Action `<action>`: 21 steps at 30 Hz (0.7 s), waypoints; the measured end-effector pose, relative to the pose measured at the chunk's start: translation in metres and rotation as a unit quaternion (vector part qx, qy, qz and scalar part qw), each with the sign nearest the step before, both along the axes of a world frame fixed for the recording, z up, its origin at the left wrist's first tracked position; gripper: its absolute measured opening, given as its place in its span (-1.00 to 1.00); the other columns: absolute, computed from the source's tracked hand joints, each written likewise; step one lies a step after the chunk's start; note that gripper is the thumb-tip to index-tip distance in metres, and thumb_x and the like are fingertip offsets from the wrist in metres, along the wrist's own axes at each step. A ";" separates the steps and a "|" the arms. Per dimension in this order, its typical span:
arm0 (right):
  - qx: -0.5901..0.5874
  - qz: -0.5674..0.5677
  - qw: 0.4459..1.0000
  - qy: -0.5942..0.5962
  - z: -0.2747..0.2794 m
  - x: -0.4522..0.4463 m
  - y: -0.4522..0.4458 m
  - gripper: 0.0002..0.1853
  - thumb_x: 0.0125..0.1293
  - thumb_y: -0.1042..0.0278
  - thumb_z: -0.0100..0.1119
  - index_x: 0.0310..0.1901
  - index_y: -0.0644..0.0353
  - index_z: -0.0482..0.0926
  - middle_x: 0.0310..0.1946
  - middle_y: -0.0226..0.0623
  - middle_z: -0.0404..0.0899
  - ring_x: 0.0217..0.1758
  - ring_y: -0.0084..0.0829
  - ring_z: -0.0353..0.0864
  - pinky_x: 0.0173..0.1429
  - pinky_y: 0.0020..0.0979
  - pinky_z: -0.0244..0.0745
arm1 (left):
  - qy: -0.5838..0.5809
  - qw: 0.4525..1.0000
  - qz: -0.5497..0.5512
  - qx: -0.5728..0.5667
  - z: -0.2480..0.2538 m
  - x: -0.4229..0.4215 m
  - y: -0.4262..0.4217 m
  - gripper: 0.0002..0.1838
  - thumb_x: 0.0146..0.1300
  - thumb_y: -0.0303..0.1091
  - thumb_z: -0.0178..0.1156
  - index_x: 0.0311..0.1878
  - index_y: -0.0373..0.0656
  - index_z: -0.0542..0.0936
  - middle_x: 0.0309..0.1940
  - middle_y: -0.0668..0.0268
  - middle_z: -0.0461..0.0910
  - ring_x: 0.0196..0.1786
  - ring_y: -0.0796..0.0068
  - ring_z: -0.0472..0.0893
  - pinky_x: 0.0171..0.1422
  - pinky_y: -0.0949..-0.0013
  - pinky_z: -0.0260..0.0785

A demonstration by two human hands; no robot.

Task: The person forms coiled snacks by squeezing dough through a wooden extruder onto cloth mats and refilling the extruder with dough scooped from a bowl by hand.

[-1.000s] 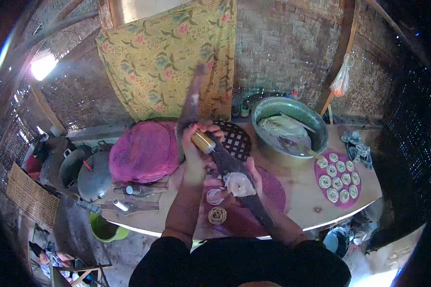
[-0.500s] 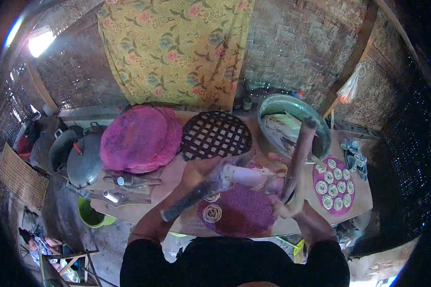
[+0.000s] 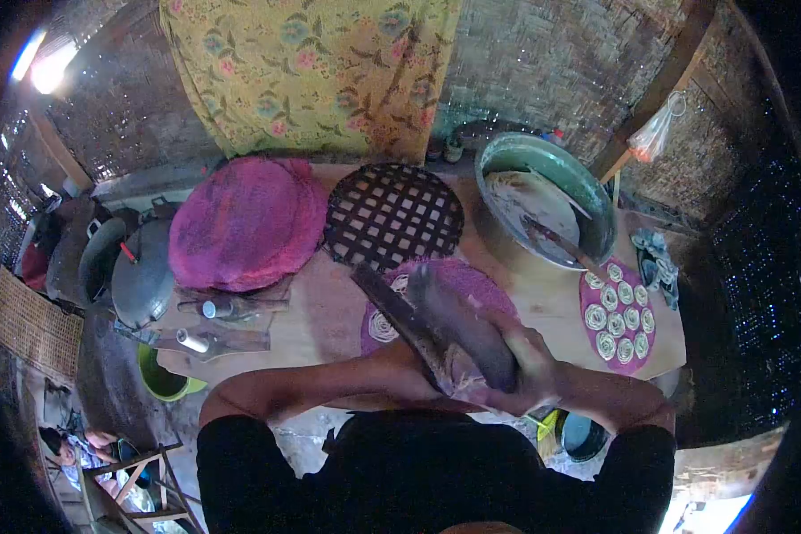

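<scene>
A dark wooden press of two long pieces is held close to my chest, above the table's front edge. My right hand wraps its fingers round the right-hand piece. My left hand is closed at the lower left of the press, its fingers mostly hidden by the wood. Beneath the press lies a round purple mat, partly covered, with pale noodle coils at its left. Farther right, another purple mat carries several pale coils.
A green basin holds pale dough and a wooden stick. Stacked pink mats and a black lattice tray stand at the back. Two similar wooden tools lie left, near pans. Another person sits lower left.
The press parts, apart before with a pale cylinder showing, are now together and nearer my body. Both hands have drawn back towards my chest. The wooden stick now rests in the basin. The view has shifted.
</scene>
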State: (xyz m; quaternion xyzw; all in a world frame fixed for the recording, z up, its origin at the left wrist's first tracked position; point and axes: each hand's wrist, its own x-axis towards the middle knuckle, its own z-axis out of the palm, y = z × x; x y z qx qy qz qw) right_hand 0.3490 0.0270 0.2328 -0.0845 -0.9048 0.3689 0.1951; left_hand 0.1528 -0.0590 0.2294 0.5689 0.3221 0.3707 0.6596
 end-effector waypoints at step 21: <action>-0.749 0.011 0.659 -0.063 -0.104 0.089 -0.027 0.10 0.11 -0.58 -0.30 0.35 0.37 0.00 -0.03 0.17 0.48 -0.02 -0.08 0.55 0.11 -0.08 0.40 | -0.545 0.831 -0.006 -0.115 -0.084 -0.027 0.135 -0.34 0.26 0.29 -0.17 0.02 -0.14 0.48 -0.15 0.11 0.54 0.04 0.02 0.48 0.21 0.01 0.25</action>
